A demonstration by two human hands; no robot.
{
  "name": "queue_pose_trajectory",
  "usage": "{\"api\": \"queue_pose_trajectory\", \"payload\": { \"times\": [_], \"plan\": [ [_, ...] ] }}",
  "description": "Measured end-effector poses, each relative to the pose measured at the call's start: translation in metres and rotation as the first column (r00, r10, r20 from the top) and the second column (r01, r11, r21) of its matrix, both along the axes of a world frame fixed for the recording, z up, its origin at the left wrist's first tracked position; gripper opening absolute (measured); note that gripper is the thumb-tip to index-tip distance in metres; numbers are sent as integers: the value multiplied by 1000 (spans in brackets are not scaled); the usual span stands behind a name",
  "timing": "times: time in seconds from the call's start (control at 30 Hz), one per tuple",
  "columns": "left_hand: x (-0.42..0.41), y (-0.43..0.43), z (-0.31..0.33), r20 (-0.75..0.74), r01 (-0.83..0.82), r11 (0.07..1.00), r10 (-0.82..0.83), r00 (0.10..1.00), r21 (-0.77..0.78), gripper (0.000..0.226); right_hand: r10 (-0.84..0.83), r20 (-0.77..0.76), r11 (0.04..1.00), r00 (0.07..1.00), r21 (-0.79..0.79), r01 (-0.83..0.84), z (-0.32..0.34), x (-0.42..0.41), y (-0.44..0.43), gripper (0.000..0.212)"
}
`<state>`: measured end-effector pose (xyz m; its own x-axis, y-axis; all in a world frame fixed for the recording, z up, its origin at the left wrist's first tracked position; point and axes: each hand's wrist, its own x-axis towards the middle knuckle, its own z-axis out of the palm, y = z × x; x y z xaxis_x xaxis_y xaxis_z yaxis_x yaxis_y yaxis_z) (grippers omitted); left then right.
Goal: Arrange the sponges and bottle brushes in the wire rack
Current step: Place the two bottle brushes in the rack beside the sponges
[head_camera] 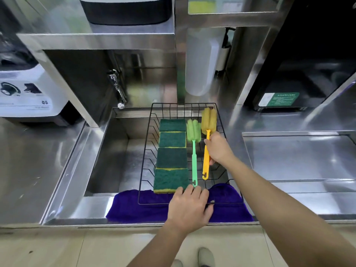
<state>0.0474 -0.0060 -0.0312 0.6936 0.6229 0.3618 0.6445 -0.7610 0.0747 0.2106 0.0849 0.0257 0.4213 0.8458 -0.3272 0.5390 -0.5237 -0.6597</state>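
A black wire rack (146, 143) spans the sink, its near edge on a purple cloth. Several green scouring sponges (172, 158) lie in a column along its left side. Beside them lies a green bottle brush (194, 151), head pointing away from me. To its right, a yellow bottle brush (206, 143) lies parallel, and my right hand (218, 149) grips its handle. My left hand (189, 208) rests on the rack's near rim, fingers at the nearest sponge and the green brush's hook end. Whether it grips the wire is hidden.
The steel sink (107, 157) has a tap (117, 87) at its back left. A purple cloth (131, 209) covers the front ledge. A white appliance (28, 93) stands at the left, a black machine (289, 89) at the right, and a translucent bottle (202, 70) hangs behind the rack.
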Motion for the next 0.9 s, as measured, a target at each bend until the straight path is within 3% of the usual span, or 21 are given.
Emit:
{"api": "queue_pose_trajectory", "payload": {
  "times": [0.17, 0.37, 0.47, 0.57, 0.7, 0.8, 0.9],
  "plan": [
    [0, -1, -2, 5, -3, 1000, 4, 1000, -22, 24, -57, 25, 989, 998, -135, 60, -15, -13, 6, 23],
    [0, -1, 0, -4, -1, 999, 0, 1000, -52, 24, 44, 62, 965, 997, -262, -26, -23, -19, 4, 21],
    [0, -2, 0, 4, 13, 998, -12, 1000, -68, 24, 153, 161, 937, 975, -338, -91, -15, -21, 5, 12],
    [-1, -2, 1, 7, 25, 997, -25, 1000, -77, 26, 288, 329, 911, 900, -383, -151, -6, -17, 7, 21],
    [-5, -4, 13, 2, 44, 978, -45, 999, -202, 36, 269, 543, 963, 796, -180, -202, -1, -4, 9, 24],
    [0, 2, 32, 187, -2, 948, 65, 980, -319, 34, 201, 639, 967, 743, -6, -256, -6, 9, 14, 22],
    [13, 40, 46, 235, -104, 959, 168, 957, -263, 28, 237, 657, 952, 716, -10, -306, -13, 21, 20, 50]
  ]
}}
